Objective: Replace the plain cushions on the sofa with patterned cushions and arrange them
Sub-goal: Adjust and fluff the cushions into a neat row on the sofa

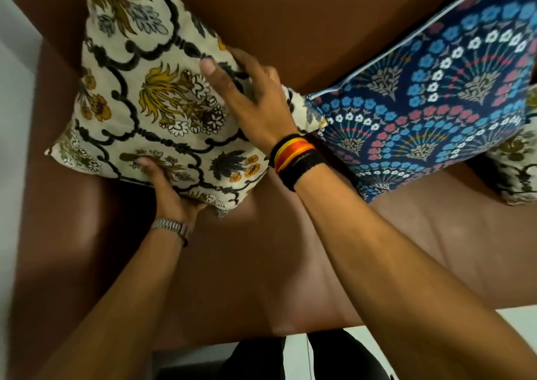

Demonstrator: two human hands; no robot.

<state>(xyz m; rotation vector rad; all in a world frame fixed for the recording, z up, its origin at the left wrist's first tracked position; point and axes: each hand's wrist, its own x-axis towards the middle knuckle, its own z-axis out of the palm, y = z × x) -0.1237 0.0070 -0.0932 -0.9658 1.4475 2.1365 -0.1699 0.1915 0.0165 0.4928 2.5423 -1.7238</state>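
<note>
A cream cushion (pixel 151 100) with black scrollwork and yellow flowers leans against the back of the brown leather sofa (pixel 305 25) at the left end. My left hand (pixel 165 187) grips its lower edge from below. My right hand (pixel 250 97) rests on its right edge with fingers spread. A dark blue cushion (pixel 453 97) with blue, white and pink flowers leans to the right, its lower left corner touching the cream one. Another cream patterned cushion (pixel 517 164) peeks out behind it at the far right.
The sofa's left armrest (pixel 58 205) rises beside the cream cushion. The brown seat (pixel 290 248) stretches in front of the cushions. White floor (pixel 296 347) and my dark trousers (pixel 343 359) show below the sofa's front edge.
</note>
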